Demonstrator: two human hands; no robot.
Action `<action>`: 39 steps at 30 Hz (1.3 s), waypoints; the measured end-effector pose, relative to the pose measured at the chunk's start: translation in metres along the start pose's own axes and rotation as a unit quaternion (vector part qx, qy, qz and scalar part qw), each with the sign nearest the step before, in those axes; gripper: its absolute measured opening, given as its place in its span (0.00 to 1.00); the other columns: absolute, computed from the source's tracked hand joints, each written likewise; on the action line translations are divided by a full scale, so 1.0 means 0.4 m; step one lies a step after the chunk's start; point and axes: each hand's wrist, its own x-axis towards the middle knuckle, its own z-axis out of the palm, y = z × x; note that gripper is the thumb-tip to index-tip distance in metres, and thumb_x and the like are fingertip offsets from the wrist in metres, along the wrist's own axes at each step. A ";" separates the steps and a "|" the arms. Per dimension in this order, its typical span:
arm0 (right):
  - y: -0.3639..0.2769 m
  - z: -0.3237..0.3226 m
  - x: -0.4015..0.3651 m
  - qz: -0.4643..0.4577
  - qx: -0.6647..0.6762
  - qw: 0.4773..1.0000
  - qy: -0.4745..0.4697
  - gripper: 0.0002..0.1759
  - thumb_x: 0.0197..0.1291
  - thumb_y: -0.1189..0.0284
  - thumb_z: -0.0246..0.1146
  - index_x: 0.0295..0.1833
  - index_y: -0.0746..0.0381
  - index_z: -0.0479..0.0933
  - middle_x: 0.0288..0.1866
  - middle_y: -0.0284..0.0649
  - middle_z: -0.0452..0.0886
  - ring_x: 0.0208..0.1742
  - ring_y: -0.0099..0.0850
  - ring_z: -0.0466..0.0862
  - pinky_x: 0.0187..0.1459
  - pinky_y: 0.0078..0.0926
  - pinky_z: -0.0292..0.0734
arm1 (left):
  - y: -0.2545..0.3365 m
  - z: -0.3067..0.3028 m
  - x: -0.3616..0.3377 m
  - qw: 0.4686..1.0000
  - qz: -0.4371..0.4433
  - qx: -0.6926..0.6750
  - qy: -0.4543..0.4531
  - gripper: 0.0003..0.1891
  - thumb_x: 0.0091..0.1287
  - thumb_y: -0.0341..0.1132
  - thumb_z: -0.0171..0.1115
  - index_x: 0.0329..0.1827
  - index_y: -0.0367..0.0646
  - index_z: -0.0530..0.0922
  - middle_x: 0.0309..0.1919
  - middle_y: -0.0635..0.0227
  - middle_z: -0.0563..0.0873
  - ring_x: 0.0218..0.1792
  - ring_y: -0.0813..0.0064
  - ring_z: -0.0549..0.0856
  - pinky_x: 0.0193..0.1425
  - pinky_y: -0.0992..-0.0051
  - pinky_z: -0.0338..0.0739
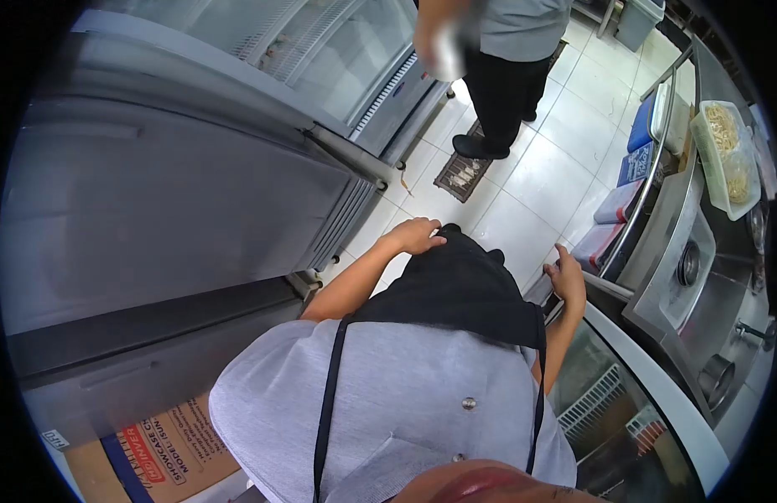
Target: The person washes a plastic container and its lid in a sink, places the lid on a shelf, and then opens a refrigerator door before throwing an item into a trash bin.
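My left hand (419, 236) is at the left side of the black apron (455, 281), its fingers loosely bent with nothing visible in them. Out to the right, my right hand (566, 275) hangs open, index finger and thumb apart, and holds nothing. It is near the metal rail (652, 180) of the sink stand and overlaps the white-framed glass-door unit below it in this view. A grey shirt (405, 394) covers my torso.
A large grey cabinet (170, 193) and a glass-door fridge (355, 75) line the left. Ahead, a person (510, 75) stands beside a dark floor mat (465, 172). On the right are a steel sink (728, 277), a plastic tub of pale strips (725, 155) and several tins (616, 201).
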 end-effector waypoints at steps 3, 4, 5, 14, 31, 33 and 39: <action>0.001 -0.009 0.000 0.006 0.004 1.000 -0.001 0.32 0.51 0.71 0.67 0.63 0.61 0.67 0.42 0.54 0.78 0.45 0.49 0.78 0.47 0.42 0.72 | 0.000 0.006 0.006 1.000 -0.005 -0.003 -0.006 0.26 0.66 0.51 0.55 0.57 0.38 0.73 0.47 0.47 0.80 0.50 0.50 0.79 0.54 0.60 0.72; 0.002 -0.010 0.000 -0.001 0.003 1.000 0.008 0.31 0.51 0.71 0.67 0.63 0.61 0.67 0.42 0.54 0.78 0.45 0.49 0.78 0.47 0.42 0.72 | 0.003 0.008 0.008 1.000 -0.008 -0.002 -0.007 0.26 0.66 0.51 0.55 0.57 0.38 0.73 0.47 0.47 0.80 0.50 0.51 0.79 0.55 0.61 0.72; 0.003 -0.009 0.000 -0.008 0.004 1.000 0.015 0.32 0.51 0.71 0.68 0.63 0.61 0.67 0.42 0.53 0.78 0.45 0.49 0.78 0.47 0.42 0.72 | 0.004 0.008 0.007 1.000 -0.004 0.005 -0.002 0.26 0.66 0.51 0.55 0.57 0.38 0.73 0.47 0.48 0.81 0.50 0.51 0.79 0.54 0.61 0.73; -0.004 0.026 -0.005 0.023 0.006 1.000 -0.005 0.32 0.52 0.69 0.66 0.64 0.60 0.65 0.48 0.53 0.77 0.52 0.50 0.76 0.52 0.43 0.70 | -0.014 -0.006 -0.012 0.998 -0.032 0.025 -0.039 0.27 0.66 0.52 0.54 0.57 0.39 0.73 0.49 0.48 0.79 0.54 0.51 0.77 0.57 0.60 0.71; 0.029 0.078 -0.030 0.018 0.026 0.998 0.057 0.32 0.51 0.72 0.67 0.63 0.59 0.66 0.45 0.54 0.79 0.48 0.48 0.79 0.51 0.40 0.72 | -0.009 -0.038 0.005 0.997 0.002 0.068 -0.044 0.28 0.66 0.52 0.54 0.57 0.37 0.72 0.46 0.48 0.81 0.50 0.51 0.79 0.54 0.60 0.72; 0.019 0.068 -0.031 0.027 0.030 0.998 0.042 0.33 0.51 0.71 0.67 0.64 0.59 0.66 0.44 0.54 0.79 0.47 0.48 0.79 0.50 0.40 0.72 | -0.005 -0.042 0.008 0.996 -0.015 0.065 -0.061 0.27 0.66 0.52 0.54 0.58 0.38 0.72 0.50 0.48 0.79 0.54 0.51 0.77 0.58 0.60 0.71; 0.018 0.062 -0.024 0.012 0.028 0.999 0.042 0.32 0.51 0.70 0.67 0.63 0.59 0.66 0.42 0.54 0.79 0.46 0.48 0.79 0.49 0.39 0.72 | -0.013 -0.034 0.009 0.997 -0.009 0.061 -0.054 0.27 0.66 0.53 0.52 0.59 0.40 0.72 0.50 0.48 0.79 0.53 0.51 0.77 0.58 0.60 0.71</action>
